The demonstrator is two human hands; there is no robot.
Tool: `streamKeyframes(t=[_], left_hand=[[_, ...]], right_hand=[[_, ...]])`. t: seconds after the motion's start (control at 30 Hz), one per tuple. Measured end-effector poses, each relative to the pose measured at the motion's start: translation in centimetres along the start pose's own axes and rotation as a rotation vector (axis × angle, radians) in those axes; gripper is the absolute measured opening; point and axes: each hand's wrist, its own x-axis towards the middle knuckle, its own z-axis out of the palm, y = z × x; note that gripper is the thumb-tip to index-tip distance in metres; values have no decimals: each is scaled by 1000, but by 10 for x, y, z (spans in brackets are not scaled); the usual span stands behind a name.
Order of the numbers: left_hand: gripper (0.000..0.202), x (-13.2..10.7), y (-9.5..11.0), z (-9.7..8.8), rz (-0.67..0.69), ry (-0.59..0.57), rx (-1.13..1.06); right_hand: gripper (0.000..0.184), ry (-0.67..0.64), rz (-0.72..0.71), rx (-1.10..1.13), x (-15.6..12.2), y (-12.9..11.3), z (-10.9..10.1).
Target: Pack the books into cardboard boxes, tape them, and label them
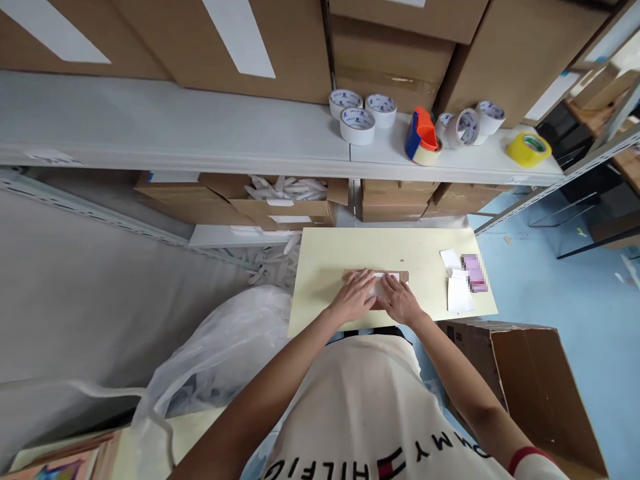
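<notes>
A small brown cardboard box (404,275) lies on the pale yellow table (330,247), near its front edge. On its top is a white label (379,287), partly covered by my fingers. My left hand (355,295) rests flat on the left part of the box and label, fingers stretched out. Flat on the right part lies my right hand (400,298), its fingers also extended. Both hands press on the top, thumbs close together. To the right on the table are white paper slips (459,293) and a blurred purple item (475,273).
A grey shelf (200,127) behind the table carries white tape rolls (357,127), a red and blue tape dispenser (424,137) and yellow tape (529,149). A clear plastic bag (240,340) stands at the left, an open carton (545,387) at the right.
</notes>
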Motion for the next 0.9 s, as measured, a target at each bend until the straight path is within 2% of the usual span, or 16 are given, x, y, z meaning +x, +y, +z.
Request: streamKeyframes(t=[0.07,0.17,0.27,0.33,0.43,0.6,0.67,0.77,0.9], left_hand=[[59,-6,-7,6,54,-89,27],[80,-16,-15,11,76,-142,91],[99,-22,-13,14,140,-166,130],[103,-26,-9,19,191,-192,129],[94,-34,-11,23,166,-176,142],[81,-47,-25,19,112,-113,176],[77,-45,-25,17,87,-96,163],[69,-32,-20,19,46,-61,137],[65,-22,-21,21,0,-96,113]], right_hand=[[65,-39,23,-111,-9,4,5],[72,27,47,-218,-25,8,11],[80,97,-2,-241,-30,-3,21],[79,87,-61,-229,-28,-14,30],[74,61,-82,-234,-29,-18,43],[69,90,-21,-320,-47,6,45],[69,109,-3,-336,-47,11,41],[73,123,30,-333,-33,9,36],[69,92,84,-320,-15,8,37]])
